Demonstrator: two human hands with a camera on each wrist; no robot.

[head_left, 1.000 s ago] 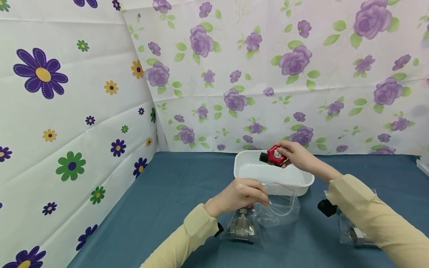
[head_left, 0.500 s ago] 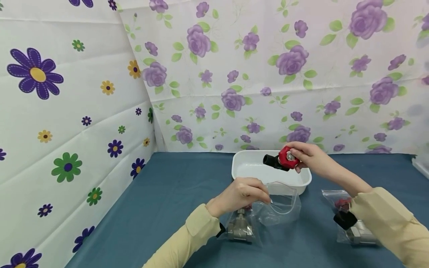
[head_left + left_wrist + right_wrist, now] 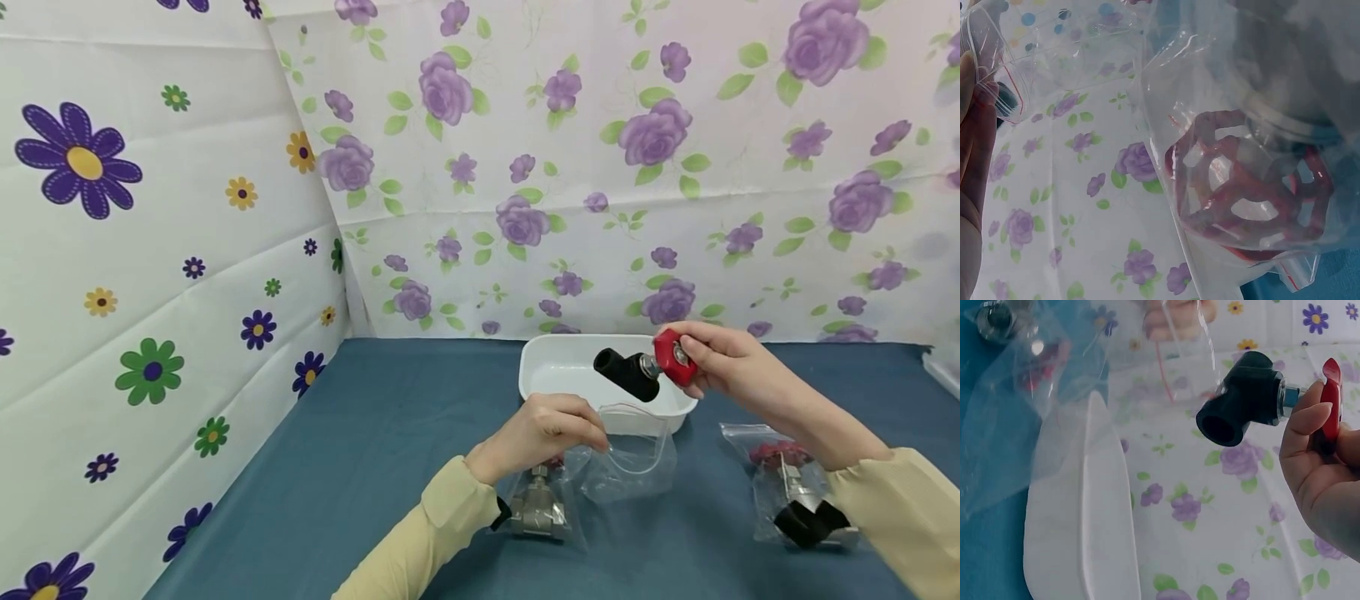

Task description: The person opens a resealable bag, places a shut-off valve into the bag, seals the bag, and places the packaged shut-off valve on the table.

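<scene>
My right hand (image 3: 723, 354) grips a valve by its red handwheel (image 3: 675, 357), above the white tray (image 3: 682, 407). The valve's black tee-shaped body (image 3: 1244, 399) points left, its round end opening visible in the right wrist view. My left hand (image 3: 543, 433) pinches the rim of a clear zip bag (image 3: 633, 475), whose mouth gapes in front of the tray. Below that hand lies a bagged metal valve (image 3: 538, 510); its red handwheel (image 3: 1250, 209) shows large through plastic in the left wrist view.
Another bagged metal valve (image 3: 787, 487) with a red handwheel lies at the right, partly behind the right wrist's black camera (image 3: 810, 523). A blue cloth (image 3: 360, 467) covers the table. Flowered curtains (image 3: 480, 167) stand at the back and left. A pale plastic edge (image 3: 941, 371) shows at far right.
My right hand has moved right with the valve and turned it, so its black body and stem show more. The left hand keeps the bag in nearly the same place.
</scene>
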